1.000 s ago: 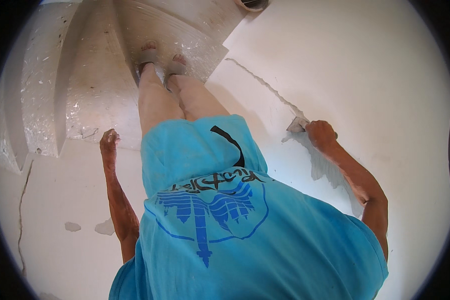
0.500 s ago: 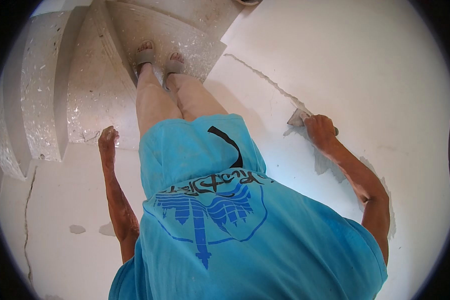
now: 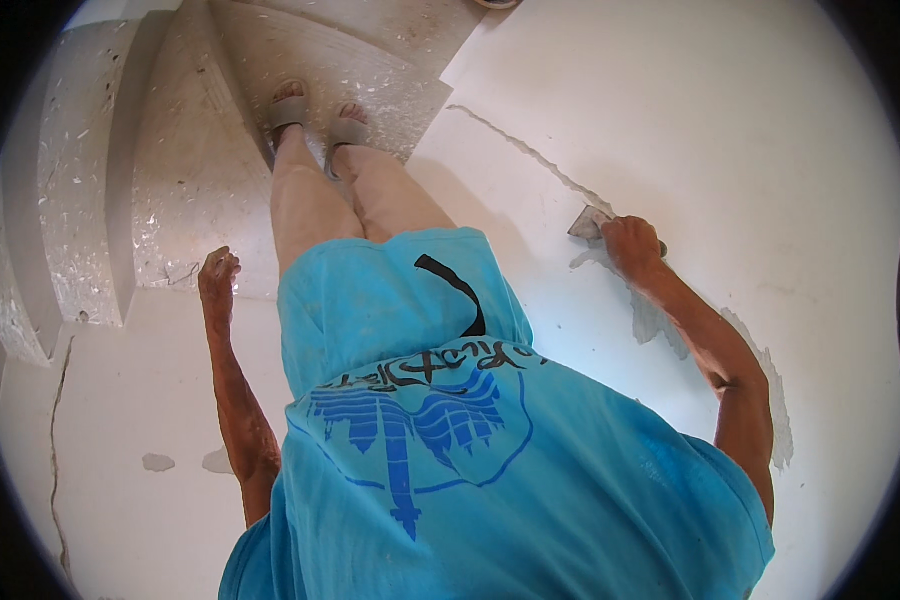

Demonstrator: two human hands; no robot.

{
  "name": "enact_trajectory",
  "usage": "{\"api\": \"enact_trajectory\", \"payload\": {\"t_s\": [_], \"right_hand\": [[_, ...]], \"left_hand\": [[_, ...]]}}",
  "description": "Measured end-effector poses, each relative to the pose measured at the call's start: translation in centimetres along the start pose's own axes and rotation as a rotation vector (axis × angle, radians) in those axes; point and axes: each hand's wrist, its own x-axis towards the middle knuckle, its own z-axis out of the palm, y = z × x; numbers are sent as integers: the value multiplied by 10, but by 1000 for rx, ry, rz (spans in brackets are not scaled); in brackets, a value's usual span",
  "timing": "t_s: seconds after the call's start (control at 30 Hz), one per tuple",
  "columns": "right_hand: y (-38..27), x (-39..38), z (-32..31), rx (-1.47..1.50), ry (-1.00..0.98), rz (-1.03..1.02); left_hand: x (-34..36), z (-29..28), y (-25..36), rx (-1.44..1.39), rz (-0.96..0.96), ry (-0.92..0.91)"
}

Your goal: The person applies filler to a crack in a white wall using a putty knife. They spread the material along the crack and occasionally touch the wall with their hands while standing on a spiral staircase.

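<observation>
My right arm reaches forward and out to my right, elbow bent, right hand at white wall. Right fingers closed around handle of scraper; flat blade at wall, by near end of long crack. Grey filler patch beside my forearm. Left arm extends forward, left hand near stairs; left fingers curled, cannot tell whether holding anything.
</observation>
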Motion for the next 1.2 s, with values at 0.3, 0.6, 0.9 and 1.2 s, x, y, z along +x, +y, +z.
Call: {"api": "enact_trajectory", "payload": {"t_s": [0.3, 0.6, 0.9, 1.2], "right_hand": [[2, -3, -9, -30, 18, -24], [1, -15, -11, -39, -38, 4], [1, 8, 11, -85, -59, 7], [14, 61, 37, -32, 65, -4]], "left_hand": [[1, -19, -28, -32, -18, -14], [-6, -8, -4, -2, 26, -5], [0, -13, -7, -2, 36, 2], [-1, -18, -11, -60, 14, -23]]}}
